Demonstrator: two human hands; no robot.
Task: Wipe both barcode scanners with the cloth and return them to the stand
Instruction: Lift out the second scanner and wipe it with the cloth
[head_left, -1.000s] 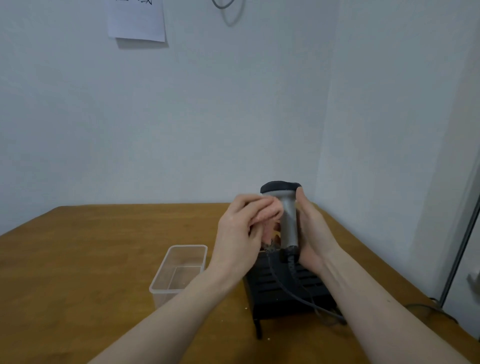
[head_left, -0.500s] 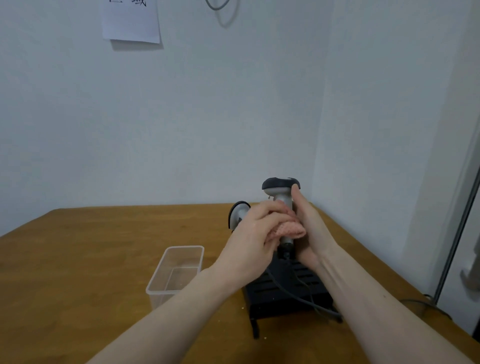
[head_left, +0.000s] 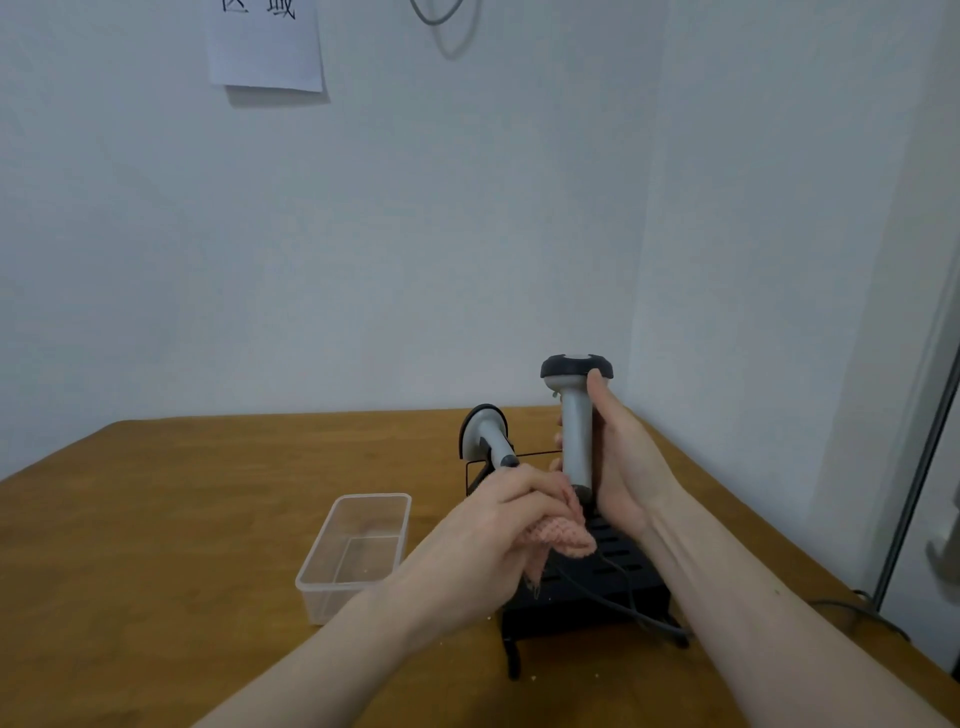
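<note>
- A clear plastic tub (head_left: 358, 553) sits on the wooden bench (head_left: 156, 519), to the left of the left hand's grip, apart from it.
- A black slotted stand (head_left: 613, 582) lies directly under both grips, its dark cable (head_left: 618, 597) trailing across it toward the bench's near right edge.
- A sheet of paper (head_left: 265, 44) hangs on the white wall (head_left: 363, 234), well above the hands.
- The right hand (head_left: 623, 457) is curled around the grey handle of one scanner (head_left: 576, 415), holding it upright above the stand, its dark head topmost.
- The left hand (head_left: 498, 535) is closed on a pink cloth (head_left: 561, 535), bunched just below and touching the lower end of that handle.
- The left hand partly hides the stand's front left part and the foot of the second scanner (head_left: 485, 431), which leans in the stand behind the left grip.
- Compared with half a second ago, the cloth has slid down from the middle of the handle to its base, so more of the handle shows.
- Count: two scanners, one cloth, one stand, one tub, two hands.
</note>
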